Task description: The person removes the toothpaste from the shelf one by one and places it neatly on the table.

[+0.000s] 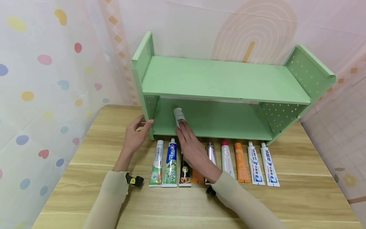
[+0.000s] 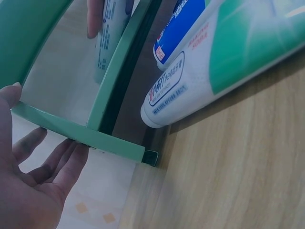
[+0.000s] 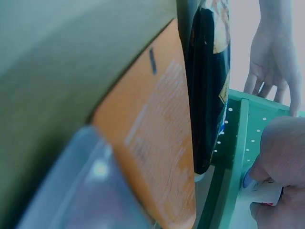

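A green two-tier shelf (image 1: 226, 79) stands on the table, its left side panel (image 2: 62, 126) gripped by my left hand (image 1: 135, 135), thumb on one face and fingers on the other. My right hand (image 1: 195, 154) reaches into the lower tier, toward its left end, and holds a white toothpaste tube (image 1: 179, 115). In the right wrist view, fingers and thumb pinch this tube (image 3: 267, 192); much of it is hidden behind them. Below my hands lie a white-and-green toothpaste tube (image 1: 157, 165), a blue-and-green one (image 1: 171, 165) and a black one (image 1: 185, 171).
Along the shelf's front the row continues with an orange tube (image 1: 197, 176) partly under my right arm, a silver tube (image 1: 211, 152), a red-capped white tube (image 1: 227, 159), another orange tube (image 1: 241, 163) and two white-and-blue tubes (image 1: 256, 165). A patterned cloth (image 1: 57, 63) hangs behind the table (image 1: 303, 190).
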A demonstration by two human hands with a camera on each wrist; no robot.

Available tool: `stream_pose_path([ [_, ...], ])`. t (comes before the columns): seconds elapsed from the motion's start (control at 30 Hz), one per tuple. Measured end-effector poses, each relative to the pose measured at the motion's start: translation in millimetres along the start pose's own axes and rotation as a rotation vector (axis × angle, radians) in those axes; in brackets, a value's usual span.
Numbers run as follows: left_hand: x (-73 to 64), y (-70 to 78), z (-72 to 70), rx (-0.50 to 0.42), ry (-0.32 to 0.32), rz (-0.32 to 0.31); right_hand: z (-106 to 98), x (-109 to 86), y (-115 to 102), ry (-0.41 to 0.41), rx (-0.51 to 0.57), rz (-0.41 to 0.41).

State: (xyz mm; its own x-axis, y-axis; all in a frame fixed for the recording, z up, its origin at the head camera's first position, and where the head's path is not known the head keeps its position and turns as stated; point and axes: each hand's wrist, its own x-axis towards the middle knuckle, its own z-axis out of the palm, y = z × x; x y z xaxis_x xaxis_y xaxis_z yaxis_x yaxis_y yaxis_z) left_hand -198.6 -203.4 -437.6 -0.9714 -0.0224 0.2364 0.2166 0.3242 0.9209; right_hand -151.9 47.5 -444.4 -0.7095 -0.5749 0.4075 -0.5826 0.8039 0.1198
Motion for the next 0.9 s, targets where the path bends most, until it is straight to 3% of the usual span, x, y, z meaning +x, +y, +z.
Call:
stream_pose_path([
  [0.3, 0.6, 1.6, -1.0, 0.001, 0.0, 0.004, -11, -19.2, 7, -0.06, 0.041, -0.003],
  [0.53, 1.9, 0.8, -0.2, 0.005, -0.004, 0.004, -18, -33.6, 15, -0.039, 0.085, -0.011],
  [0.7, 1.5, 0.7, -0.5, 0.006, -0.005, -0.001, -24, -44.5, 25, -0.068, 0.128, -0.002],
  [0.9, 0.2, 0.9, -0.6, 0.013, -0.013, -0.012, -30, -57.4, 41, -0.053, 0.101, -0.008],
])
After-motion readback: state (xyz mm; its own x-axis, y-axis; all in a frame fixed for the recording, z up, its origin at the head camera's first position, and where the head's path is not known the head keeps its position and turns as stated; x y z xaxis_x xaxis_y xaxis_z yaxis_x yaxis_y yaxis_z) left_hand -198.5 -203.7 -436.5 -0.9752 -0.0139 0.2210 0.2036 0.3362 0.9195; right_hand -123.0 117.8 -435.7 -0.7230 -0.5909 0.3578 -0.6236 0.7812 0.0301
